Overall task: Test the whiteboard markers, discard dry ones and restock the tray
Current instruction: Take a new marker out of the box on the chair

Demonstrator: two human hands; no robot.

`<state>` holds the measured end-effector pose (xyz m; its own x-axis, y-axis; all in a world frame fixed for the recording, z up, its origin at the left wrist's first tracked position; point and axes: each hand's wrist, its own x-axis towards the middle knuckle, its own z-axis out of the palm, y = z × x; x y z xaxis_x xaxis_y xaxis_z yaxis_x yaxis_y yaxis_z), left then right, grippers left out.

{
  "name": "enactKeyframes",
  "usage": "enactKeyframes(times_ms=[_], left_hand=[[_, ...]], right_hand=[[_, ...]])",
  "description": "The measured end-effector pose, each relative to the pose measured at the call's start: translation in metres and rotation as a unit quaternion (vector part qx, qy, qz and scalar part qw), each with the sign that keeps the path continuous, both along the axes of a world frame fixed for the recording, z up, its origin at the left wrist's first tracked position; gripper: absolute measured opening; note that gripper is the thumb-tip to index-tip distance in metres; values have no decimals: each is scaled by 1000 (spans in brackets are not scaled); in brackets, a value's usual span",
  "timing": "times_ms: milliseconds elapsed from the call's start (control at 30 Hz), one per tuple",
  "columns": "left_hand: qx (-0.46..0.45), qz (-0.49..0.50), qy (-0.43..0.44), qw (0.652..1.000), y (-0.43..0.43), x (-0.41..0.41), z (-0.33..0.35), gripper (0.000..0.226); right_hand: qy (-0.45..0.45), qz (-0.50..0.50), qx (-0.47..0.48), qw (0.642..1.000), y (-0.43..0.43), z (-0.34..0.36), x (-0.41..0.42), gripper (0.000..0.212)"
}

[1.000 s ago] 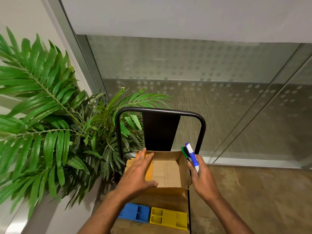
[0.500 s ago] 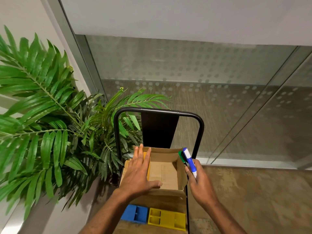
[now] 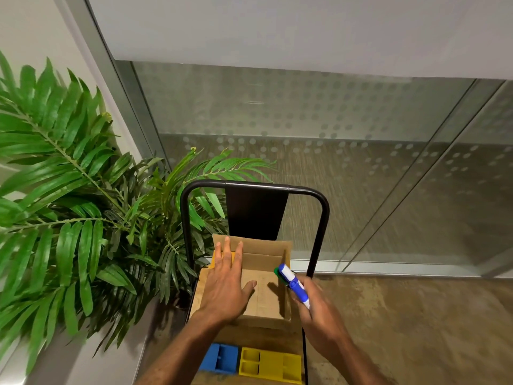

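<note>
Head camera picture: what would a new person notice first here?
Probably the big green plant filling the left side. Next, in the lower middle, the open cardboard box, with the left hand flat on its left edge and the right hand beside it gripping a blue marker.

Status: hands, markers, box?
Left hand flat on cardboard box left side. Right hand grips blue marker and green marker at box's right wall. Left thumb reaches over opening.

Cardboard box (image 3: 263,287) open on top; palm fronds (image 3: 83,190) crowd left, cart handle (image 3: 255,187) behind
</note>
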<state>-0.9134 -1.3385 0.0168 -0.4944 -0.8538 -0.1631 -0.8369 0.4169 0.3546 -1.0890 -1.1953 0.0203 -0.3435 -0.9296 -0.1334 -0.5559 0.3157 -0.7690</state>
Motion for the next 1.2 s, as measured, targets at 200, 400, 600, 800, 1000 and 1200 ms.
enactKeyframes(times_ms=[200, 400, 600, 800, 1000, 1200], left_hand=[[-14, 23, 71, 997, 1, 7, 8, 66], [20, -2, 153, 988, 20, 39, 40, 77], [52, -211, -38, 975, 29, 59, 38, 107], [-18, -157, 3, 987, 18, 51, 34, 76], [-119, -136, -3, 984, 0, 29, 7, 70], [-70, -106, -49, 991, 1, 22, -31, 64]], right_hand=[[17, 72, 31, 997, -14, -6, -1, 31], [49, 79, 41, 995, -29, -14, -4, 31], [55, 59, 24, 996, -27, -9, -8, 35], [40, -5, -6, 999, -18, -2, -18, 38], [40, -21, -79, 996, -12, 5, -3, 38], [213, 54, -131, 967, -22, -23, 27, 51]])
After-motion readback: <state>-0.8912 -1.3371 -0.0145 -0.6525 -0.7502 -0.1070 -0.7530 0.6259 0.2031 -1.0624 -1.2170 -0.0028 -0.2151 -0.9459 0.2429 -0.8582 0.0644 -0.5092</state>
